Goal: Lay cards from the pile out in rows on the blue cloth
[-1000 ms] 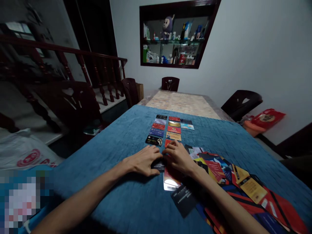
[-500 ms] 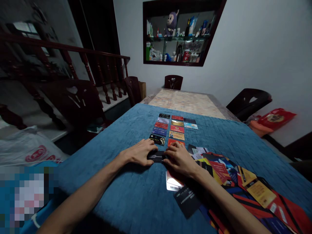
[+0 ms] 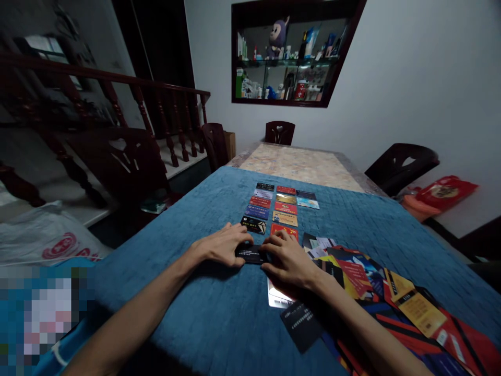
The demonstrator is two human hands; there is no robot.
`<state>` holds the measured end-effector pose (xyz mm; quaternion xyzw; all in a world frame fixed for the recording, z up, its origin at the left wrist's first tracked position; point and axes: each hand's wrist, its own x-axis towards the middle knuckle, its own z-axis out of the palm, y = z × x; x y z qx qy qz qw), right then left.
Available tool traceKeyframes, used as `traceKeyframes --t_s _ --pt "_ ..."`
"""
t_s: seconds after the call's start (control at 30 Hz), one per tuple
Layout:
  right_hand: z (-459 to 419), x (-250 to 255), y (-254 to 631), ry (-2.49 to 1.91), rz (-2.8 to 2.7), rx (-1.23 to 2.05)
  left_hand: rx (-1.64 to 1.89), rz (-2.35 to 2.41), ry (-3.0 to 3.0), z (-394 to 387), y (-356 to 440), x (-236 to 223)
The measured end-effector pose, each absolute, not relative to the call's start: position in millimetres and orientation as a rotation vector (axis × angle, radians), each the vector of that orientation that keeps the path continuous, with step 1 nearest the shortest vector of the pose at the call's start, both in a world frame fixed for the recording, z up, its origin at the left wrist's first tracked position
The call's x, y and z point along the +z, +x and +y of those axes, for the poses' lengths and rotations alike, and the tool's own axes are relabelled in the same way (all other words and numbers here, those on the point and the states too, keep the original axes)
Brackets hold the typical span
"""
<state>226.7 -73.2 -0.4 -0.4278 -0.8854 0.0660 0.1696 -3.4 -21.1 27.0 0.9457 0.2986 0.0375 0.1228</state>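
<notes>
My left hand (image 3: 225, 246) pinches the left end of a black card (image 3: 250, 254) with white print, its fingers at the far edge and its thumb at the near edge. At the card's other end, my right hand (image 3: 288, 259) grips with bent fingers and covers that part. Just beyond lie a black-and-gold card (image 3: 253, 225) and a red card (image 3: 284, 230), the latter partly behind my right fingers. A shiny card (image 3: 278, 298) shows under my right hand, and a dark grey card (image 3: 301, 326) rests below my right wrist.
Several cards, such as a blue one (image 3: 257, 211) and a tan one (image 3: 285, 218), lie in columns on the blue cloth (image 3: 176, 292). A spread pile of cards (image 3: 418, 313) covers the right side. Chairs (image 3: 403, 164) stand around the table.
Both hands have brought the black card forward and left, closer to the black-and-gold card. Over the last half second it has hardly moved. The view has shifted slightly left.
</notes>
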Motion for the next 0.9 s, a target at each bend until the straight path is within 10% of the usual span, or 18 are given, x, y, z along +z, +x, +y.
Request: traceKeyframes --t_s 0.9 --pt "-63 -12 232 -1.197 -2.222 -0.035 0.591 0.825 2.482 0 -11 25"
